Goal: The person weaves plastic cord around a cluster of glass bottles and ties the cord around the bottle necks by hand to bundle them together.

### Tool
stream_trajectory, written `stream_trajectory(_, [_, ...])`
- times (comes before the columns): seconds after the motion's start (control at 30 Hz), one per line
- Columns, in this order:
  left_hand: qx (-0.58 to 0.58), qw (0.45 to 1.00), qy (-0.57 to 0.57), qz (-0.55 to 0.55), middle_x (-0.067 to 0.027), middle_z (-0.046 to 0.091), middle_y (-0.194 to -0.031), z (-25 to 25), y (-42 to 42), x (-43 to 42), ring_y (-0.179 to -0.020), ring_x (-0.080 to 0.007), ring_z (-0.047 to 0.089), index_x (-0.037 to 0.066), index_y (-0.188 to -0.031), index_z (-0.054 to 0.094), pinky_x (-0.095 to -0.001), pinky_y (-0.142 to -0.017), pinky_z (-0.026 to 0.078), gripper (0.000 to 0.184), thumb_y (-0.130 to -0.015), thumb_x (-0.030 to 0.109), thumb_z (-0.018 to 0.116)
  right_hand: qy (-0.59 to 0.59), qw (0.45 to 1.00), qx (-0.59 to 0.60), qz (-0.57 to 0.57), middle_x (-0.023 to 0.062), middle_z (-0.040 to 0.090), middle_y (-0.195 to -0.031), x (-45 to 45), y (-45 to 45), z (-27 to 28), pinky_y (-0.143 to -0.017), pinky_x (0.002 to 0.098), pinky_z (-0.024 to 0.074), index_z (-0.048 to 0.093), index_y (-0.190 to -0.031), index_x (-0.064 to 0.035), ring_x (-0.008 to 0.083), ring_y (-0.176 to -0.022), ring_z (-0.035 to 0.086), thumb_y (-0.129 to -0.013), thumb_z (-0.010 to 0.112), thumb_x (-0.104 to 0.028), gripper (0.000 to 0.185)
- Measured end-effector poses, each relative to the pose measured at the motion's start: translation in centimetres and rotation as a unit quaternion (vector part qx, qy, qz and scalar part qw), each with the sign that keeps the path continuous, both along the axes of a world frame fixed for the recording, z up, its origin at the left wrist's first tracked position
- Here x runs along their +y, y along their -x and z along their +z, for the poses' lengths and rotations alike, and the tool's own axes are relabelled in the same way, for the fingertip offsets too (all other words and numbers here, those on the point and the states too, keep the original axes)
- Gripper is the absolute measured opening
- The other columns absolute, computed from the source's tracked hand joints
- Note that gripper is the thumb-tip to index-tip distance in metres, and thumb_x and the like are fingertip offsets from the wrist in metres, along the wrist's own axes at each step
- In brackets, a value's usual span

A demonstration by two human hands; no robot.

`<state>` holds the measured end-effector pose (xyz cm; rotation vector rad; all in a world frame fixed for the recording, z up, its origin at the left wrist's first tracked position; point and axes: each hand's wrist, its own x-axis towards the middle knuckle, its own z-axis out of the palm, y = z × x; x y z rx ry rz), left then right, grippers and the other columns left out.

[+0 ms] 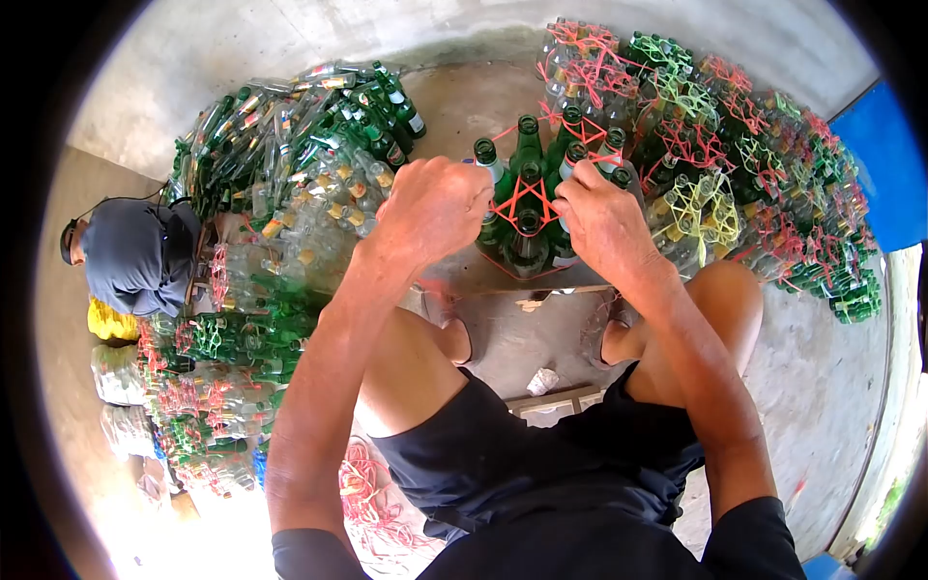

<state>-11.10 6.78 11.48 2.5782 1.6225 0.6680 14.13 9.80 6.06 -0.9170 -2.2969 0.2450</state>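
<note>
A cluster of green glass bottles [527, 145] stands upright on a low board [464, 278] in front of me. Red plastic twine [503, 207] crosses between the bottle necks and loops low around the cluster. At the left side of the cluster, my left hand [437, 205] is closed, its fingers pinched on the red twine beside a bottle neck. My right hand [601, 213] is closed too, with thumb and fingers pinching the twine at the right side. The twine stretches between both hands across the nearest necks.
Loose bottles [290, 135] are piled at the back left. Tied bundles of bottles [696, 145] are stacked at the right, more [208, 387] at the left. A person [140, 253] in dark clothing sits far left. Red twine [372, 493] lies tangled on the floor.
</note>
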Motion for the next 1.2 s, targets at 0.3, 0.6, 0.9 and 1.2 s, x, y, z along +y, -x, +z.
stream_trajectory(0.3, [-0.049,0.984,0.17,-0.018,-0.0204,0.064,-0.067,-0.7,1.5,5.8,-0.057,-0.0357,0.062,0.0,-0.08,0.074,-0.0429,-0.056,0.049,0.012,-0.086,0.01,0.071,0.019,0.999,0.027,0.01,0.0144,0.054,-0.099,-0.4,0.0,0.1,-0.069,0.0479,0.0523,0.062,-0.099,0.0014,0.0389,-0.084,0.065,-0.091,0.072,0.001,0.012])
stream_trajectory(0.6, [-0.155,0.986,0.063,-0.025,-0.0137,0.069,-0.067,-4.4,3.5,4.9,-0.058,-0.01,0.06,-0.002,-0.091,0.079,-0.0328,-0.056,0.048,0.013,-0.091,0.01,0.074,0.006,1.0,0.023,0.0,0.0116,0.053,-0.1,-0.4,0.0,-0.6,-0.075,0.0437,0.0559,0.059,-0.093,-0.0022,0.0351,-0.09,0.065,-0.086,0.074,0.0,0.017])
stream_trajectory(0.9, [-0.259,0.952,0.038,0.159,-0.0113,0.073,-0.072,-6.1,1.7,1.1,-0.062,-0.0091,0.063,-0.003,-0.096,0.08,-0.0299,-0.057,0.049,0.013,-0.091,0.009,0.075,0.021,0.999,0.037,-0.002,0.0143,0.061,-0.107,-1.0,-0.4,-0.4,-0.08,0.045,0.0561,0.067,-0.116,0.0028,0.0366,-0.096,0.067,-0.091,0.072,0.003,0.026])
stream_trajectory(1.2, [-0.441,0.853,0.164,0.226,0.0023,0.072,-0.082,-8.3,1.3,-0.3,-0.072,-0.0045,0.058,-0.004,-0.102,0.082,-0.0248,-0.062,0.046,0.016,-0.096,0.008,0.074,0.056,0.991,0.099,-0.074,0.0148,0.067,-0.1,-4.9,0.2,0.1,-0.067,0.0436,0.0567,0.067,-0.122,-0.001,0.0348,-0.082,0.071,-0.088,0.081,-0.01,0.038])
